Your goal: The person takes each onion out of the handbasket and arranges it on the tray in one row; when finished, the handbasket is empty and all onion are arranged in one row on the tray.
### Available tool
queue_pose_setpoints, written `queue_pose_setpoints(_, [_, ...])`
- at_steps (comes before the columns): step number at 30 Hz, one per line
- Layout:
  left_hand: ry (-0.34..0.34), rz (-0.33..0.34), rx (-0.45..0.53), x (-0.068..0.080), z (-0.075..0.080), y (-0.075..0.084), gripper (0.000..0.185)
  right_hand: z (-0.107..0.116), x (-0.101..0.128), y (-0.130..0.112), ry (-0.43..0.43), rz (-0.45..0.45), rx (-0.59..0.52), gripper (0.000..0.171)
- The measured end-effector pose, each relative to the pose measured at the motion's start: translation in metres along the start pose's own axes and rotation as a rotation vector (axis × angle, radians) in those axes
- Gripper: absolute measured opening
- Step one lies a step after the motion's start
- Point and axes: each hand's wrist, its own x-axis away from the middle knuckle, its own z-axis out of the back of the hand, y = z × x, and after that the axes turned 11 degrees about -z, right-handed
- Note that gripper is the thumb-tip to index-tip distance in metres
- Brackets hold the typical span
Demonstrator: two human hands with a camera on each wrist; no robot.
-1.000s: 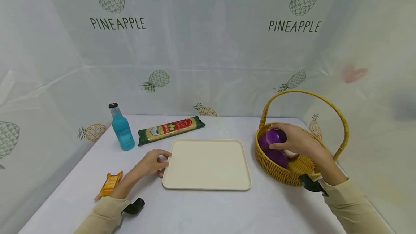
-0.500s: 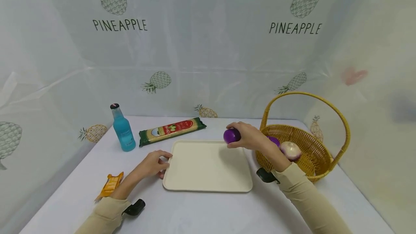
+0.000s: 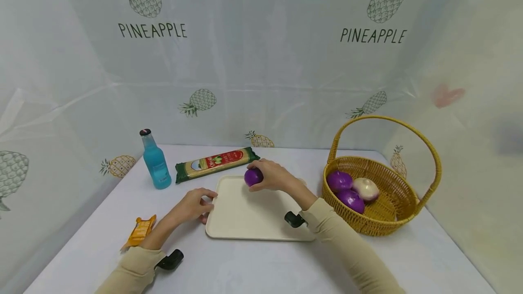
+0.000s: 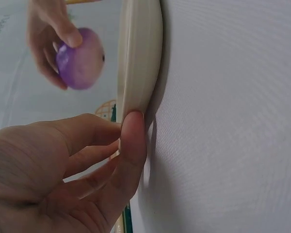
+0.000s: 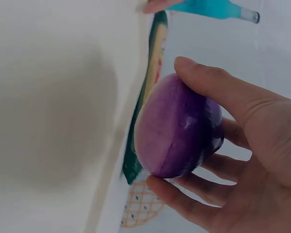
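Observation:
My right hand (image 3: 270, 175) holds a purple onion (image 3: 253, 176) over the far part of the cream tray (image 3: 261, 217). In the right wrist view the thumb lies on one side of the onion (image 5: 177, 128) and the fingers on the other. Its glossy purple skin fades to a pale end with a dark spot in the left wrist view. My left hand (image 3: 191, 205) pinches the tray's left edge, its fingertips right at the rim (image 4: 140, 63).
A wicker basket (image 3: 369, 226) with a tall handle stands at the right, with several purple-and-white onions (image 3: 340, 180) inside. A long pasta packet (image 3: 216, 165) lies behind the tray. At the left are a blue bottle (image 3: 156, 164) and an orange snack packet (image 3: 140, 231).
My right hand has lifted the onion out of the basket and carried it left over the tray. My left hand has stayed at the tray's edge.

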Motion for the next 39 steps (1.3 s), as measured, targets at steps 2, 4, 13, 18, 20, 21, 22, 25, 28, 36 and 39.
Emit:
queue_pose_setpoints(2, [-0.002, 0.001, 0.000, 0.000, 0.000, 0.000, 0.036, -0.009, -0.008, -0.005, -0.004, 0.006, -0.002, 0.064])
queue_pose_setpoints(4, [-0.003, 0.011, 0.006, 0.000, 0.001, 0.000, 0.037, -0.019, -0.015, -0.012, -0.008, 0.000, -0.007, 0.064])
queue_pose_setpoints(13, [-0.016, 0.035, 0.019, 0.000, 0.000, 0.001, 0.036, -0.048, -0.041, -0.045, 0.007, -0.038, 0.044, 0.065])
queue_pose_setpoints(18, [-0.021, 0.027, 0.025, 0.001, 0.000, 0.001, 0.034, -0.060, -0.050, -0.055, 0.005, -0.051, 0.085, 0.065])
queue_pose_setpoints(20, [-0.023, 0.024, 0.025, 0.002, 0.000, 0.001, 0.034, -0.063, -0.052, -0.056, 0.008, -0.052, 0.091, 0.066])
queue_pose_setpoints(21, [-0.023, 0.023, 0.025, 0.002, 0.000, 0.001, 0.034, -0.064, -0.052, -0.057, 0.010, -0.051, 0.087, 0.066])
queue_pose_setpoints(22, [-0.024, 0.025, 0.027, 0.002, 0.000, 0.001, 0.034, -0.065, -0.053, -0.057, 0.012, -0.049, 0.084, 0.067])
queue_pose_setpoints(25, [-0.031, 0.014, 0.021, 0.002, 0.000, 0.000, 0.034, -0.066, -0.053, -0.057, 0.018, -0.047, 0.081, 0.067])
queue_pose_setpoints(28, [-0.028, 0.011, 0.019, 0.002, 0.000, 0.000, 0.034, -0.067, -0.053, -0.057, 0.020, -0.045, 0.075, 0.068])
queue_pose_setpoints(36, [-0.022, 0.009, 0.008, 0.001, 0.001, 0.000, 0.034, -0.067, -0.054, -0.057, 0.033, -0.029, 0.060, 0.069])
queue_pose_setpoints(39, [-0.023, -0.001, -0.003, 0.001, 0.001, 0.000, 0.034, -0.064, -0.052, -0.057, 0.027, -0.026, 0.044, 0.070])
